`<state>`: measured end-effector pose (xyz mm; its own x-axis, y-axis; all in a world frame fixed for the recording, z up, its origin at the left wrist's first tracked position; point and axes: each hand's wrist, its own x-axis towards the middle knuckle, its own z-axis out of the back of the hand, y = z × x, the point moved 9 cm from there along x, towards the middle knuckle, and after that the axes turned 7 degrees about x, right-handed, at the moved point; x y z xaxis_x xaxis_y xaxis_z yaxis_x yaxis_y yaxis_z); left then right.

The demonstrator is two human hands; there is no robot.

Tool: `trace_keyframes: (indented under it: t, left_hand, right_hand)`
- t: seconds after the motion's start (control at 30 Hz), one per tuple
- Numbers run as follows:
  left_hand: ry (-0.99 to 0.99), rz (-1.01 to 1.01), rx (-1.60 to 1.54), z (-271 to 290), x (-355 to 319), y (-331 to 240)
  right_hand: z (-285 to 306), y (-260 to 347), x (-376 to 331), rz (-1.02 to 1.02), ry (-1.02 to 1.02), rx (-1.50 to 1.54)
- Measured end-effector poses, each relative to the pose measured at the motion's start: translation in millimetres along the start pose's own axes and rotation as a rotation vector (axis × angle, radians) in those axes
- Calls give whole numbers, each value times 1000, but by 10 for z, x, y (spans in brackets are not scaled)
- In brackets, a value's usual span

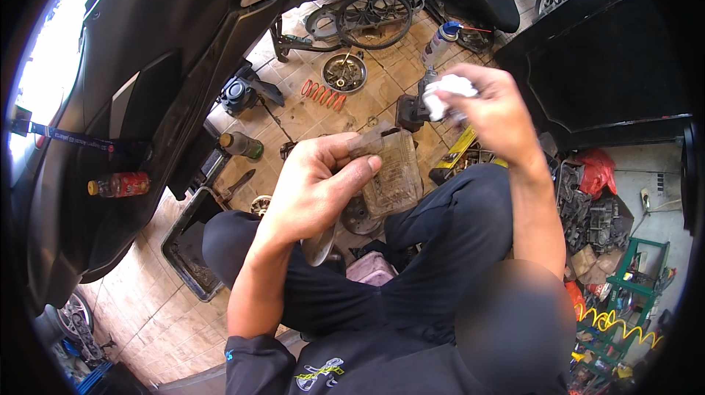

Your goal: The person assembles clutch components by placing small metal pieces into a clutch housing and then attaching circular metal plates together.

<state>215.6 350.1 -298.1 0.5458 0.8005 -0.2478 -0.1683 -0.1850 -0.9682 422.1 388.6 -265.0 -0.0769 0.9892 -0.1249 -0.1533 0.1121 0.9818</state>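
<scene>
In front of my lap, my left hand [312, 189] grips a flat, see-through plastic case [396, 182] by its upper left side, thumb across its face. The case is rectangular, grimy brown and tilted. My right hand [499, 112] is raised to the right of it, slightly smeared by motion, with its fingers closed on a crumpled white cloth or tissue [452, 92]. Cloth and case are apart. Below the case lies a round grey metal part [360, 217], partly hidden. An oval metal piece [319, 247] shows under my left wrist.
A metal bowl of small parts [344, 85], an orange coil spring [323, 94] and a spray can [439, 46] stand ahead. A bottle [241, 146] and black tray [176, 252] are left, beside a dark motorcycle body [147, 101]. A black panel [602, 64] stands right.
</scene>
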Motion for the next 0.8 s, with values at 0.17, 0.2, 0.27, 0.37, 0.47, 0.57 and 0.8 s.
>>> trace_keyframes:
  t: [0.17, 0.2, 0.27, 0.37, 0.47, 0.57, 0.8]
  left_hand:
    - [-31, -53, -144, -48, 24, -27]
    - [-11, -47, -146, -78, 28, -20]
    - [-33, -86, -164, -153, 26, -100]
    - [-54, -152, -187, -140, -4, -122]
    - [27, -89, -191, -189, 13, -110]
    - [-57, -240, -108, -202, -3, -175]
    - [-32, -160, -73, -233, 19, -28]
  right_hand:
    - [434, -463, -299, 5, 207, -546]
    - [280, -215, -338, 186, 190, -568]
    - [53, -12, -384, -40, 249, 12]
    - [-461, 135, -373, -103, 328, 6]
    - [-532, 135, -391, -71, 274, 68]
    - [-545, 9, -377, -86, 221, 341]
    - [-563, -64, -303, -37, 200, 407]
